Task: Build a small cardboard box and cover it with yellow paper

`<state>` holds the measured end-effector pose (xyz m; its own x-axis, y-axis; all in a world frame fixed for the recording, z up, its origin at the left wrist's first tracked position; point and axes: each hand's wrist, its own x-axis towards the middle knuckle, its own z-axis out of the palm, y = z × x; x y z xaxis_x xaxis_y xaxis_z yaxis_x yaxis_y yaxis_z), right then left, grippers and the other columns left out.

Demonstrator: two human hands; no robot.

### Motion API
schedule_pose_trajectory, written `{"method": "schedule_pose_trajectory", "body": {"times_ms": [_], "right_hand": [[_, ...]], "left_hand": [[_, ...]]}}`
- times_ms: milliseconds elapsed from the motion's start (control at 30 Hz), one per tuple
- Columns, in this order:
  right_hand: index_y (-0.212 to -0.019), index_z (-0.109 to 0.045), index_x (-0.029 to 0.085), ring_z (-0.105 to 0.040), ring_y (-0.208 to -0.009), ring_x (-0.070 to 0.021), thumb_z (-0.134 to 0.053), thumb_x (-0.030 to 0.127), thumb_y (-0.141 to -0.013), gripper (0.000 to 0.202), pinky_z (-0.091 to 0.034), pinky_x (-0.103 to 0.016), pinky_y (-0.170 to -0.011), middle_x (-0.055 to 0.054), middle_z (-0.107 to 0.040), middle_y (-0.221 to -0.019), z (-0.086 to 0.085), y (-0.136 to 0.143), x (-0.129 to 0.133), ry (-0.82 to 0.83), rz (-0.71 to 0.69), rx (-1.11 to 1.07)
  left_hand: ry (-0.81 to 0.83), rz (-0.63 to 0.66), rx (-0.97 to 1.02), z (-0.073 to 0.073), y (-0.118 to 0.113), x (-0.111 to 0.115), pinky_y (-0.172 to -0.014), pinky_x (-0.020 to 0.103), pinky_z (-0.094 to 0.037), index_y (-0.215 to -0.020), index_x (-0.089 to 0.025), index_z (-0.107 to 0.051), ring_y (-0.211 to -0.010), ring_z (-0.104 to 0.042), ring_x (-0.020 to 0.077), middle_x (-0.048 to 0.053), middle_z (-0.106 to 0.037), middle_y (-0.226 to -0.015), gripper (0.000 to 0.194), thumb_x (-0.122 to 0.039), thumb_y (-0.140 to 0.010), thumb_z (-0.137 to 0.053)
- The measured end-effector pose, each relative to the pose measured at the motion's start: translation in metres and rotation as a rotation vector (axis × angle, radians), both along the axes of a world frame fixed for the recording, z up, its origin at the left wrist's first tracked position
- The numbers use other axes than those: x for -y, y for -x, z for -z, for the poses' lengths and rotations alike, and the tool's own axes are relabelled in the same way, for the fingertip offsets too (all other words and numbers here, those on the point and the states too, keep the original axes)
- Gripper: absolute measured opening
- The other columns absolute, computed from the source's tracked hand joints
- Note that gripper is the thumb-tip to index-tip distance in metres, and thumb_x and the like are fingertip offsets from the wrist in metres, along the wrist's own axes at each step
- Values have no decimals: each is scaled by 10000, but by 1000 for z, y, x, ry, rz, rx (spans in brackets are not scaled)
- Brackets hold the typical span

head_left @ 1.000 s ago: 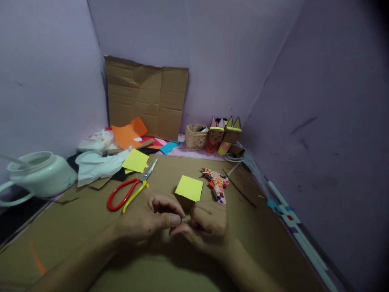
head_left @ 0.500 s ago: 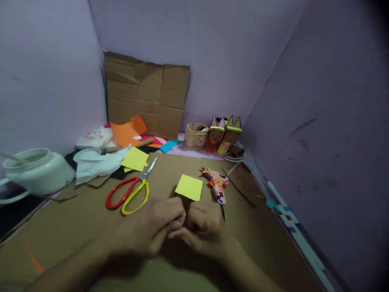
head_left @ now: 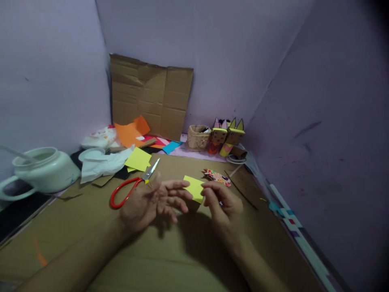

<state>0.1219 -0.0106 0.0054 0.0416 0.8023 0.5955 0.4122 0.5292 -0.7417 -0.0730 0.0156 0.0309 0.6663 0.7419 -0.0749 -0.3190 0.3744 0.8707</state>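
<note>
A small brown block or box with a yellow square top [head_left: 193, 189] stands on the cardboard between my hands. My left hand [head_left: 154, 205] is turned palm up, fingers spread and holding nothing, its fingertips in front of the yellow top's left side. At the right corner of that top, my right hand [head_left: 223, 205] has thumb and fingers drawn together in a pinch. Whatever lies between them is too small to make out. Scissors with red and yellow handles [head_left: 124, 195] lie behind my left hand, partly covered by it. Beyond my right hand is a flower-patterned piece [head_left: 218, 177], partly hidden.
Yellow paper squares [head_left: 138, 159] and white tissue [head_left: 105, 165] lie left of centre. A white pot [head_left: 45, 170] stands far left. Along the back are orange paper [head_left: 130, 132], a woven basket [head_left: 197, 138] and cardboard animal figures [head_left: 227, 136]. A dark thin stick [head_left: 243, 192] lies right.
My hands, closed together in front of the yellow-topped block, have parted. The left has opened and turned palm up; the right has risen to the block's corner. The view has shifted slightly.
</note>
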Motion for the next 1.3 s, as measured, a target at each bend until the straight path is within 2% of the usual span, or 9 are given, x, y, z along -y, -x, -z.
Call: {"method": "schedule_pose_trajectory", "body": {"times_ms": [133, 333, 533, 667, 800, 1033, 1100, 1167, 1300], "right_hand": [[-924, -660, 196, -580, -759, -173, -543, 141, -832, 159, -470, -307, -664, -56, -631, -820, -8, 14, 11, -172, -50, 162], [-944, -670, 209, -549, -845, -202, -529, 107, -822, 213, -433, -414, -799, -62, -609, -862, -11, 19, 13, -216, -55, 175], [-900, -686, 224, -561, -776, -187, -554, 134, -803, 187, -430, -389, -750, -41, -626, -799, -13, 17, 11, -139, -109, 155], [-847, -674, 253, -536, -692, -175, -617, 237, -766, 100, -362, -485, -895, -10, -647, -738, -10, 19, 12, -317, -119, 327], [-812, -628, 259, -511, -652, -153, -651, 238, -742, 77, -345, -467, -937, 23, -655, -694, -2, 25, 12, -417, -75, 408], [-757, -519, 209, -499, -733, -180, -479, 190, -818, 75, -333, -466, -948, -26, -603, -754, -5, 24, 13, -254, -123, 523], [-766, -485, 210, -493, -720, -180, -437, 194, -825, 78, -323, -486, -948, -19, -563, -731, -7, 19, 14, -246, -174, 475], [-755, -448, 214, -482, -690, -174, -392, 196, -838, 102, -337, -487, -919, -6, -511, -704, -8, 13, 13, -247, -181, 368], [-635, -382, 214, -423, -594, -148, -319, 206, -903, 275, -393, -409, -786, 22, -389, -615, -7, 0, 6, -239, -40, 69]], "left_hand": [[72, 276, 109, 0, -8, 10, -561, 289, -488, -1065, -91, -613, -889, -571, 263, 177, -608, -1047, 710, -694, -778, -370], [229, 391, 241, 8, -14, 17, -694, 409, -495, -1030, -64, -616, -908, -561, 283, 174, -628, -950, 829, -746, -786, -215], [259, 379, 256, 13, -18, 20, -759, 422, -460, -1106, -84, -581, -843, -584, 258, 126, -641, -882, 753, -716, -795, -317], [318, 308, 285, 11, -20, 21, -797, 357, -425, -1134, -110, -575, -803, -593, 221, 83, -643, -839, 671, -664, -819, -366], [332, 282, 290, 9, -22, 22, -848, 354, -393, -1128, -128, -590, -827, -589, 222, 73, -630, -821, 646, -655, -823, -375], [300, 211, 242, 11, -25, 23, -612, 228, -399, -1000, -159, -654, -618, -537, 126, 12, -603, -731, 530, -621, -799, -487], [195, 114, 148, 9, -21, 22, -636, 237, -411, -967, -155, -667, -664, -550, 136, 26, -623, -760, 508, -605, -801, -500], [52, -76, 27, 5, -15, 19, -642, 247, -420, -944, -140, -676, -717, -570, 158, 54, -657, -800, 476, -571, -796, -537], [-97, -457, -122, -1, -2, 7, -535, 248, -401, -850, -104, -674, -595, -560, 149, 79, -672, -717, 429, -511, -791, -554]]}}
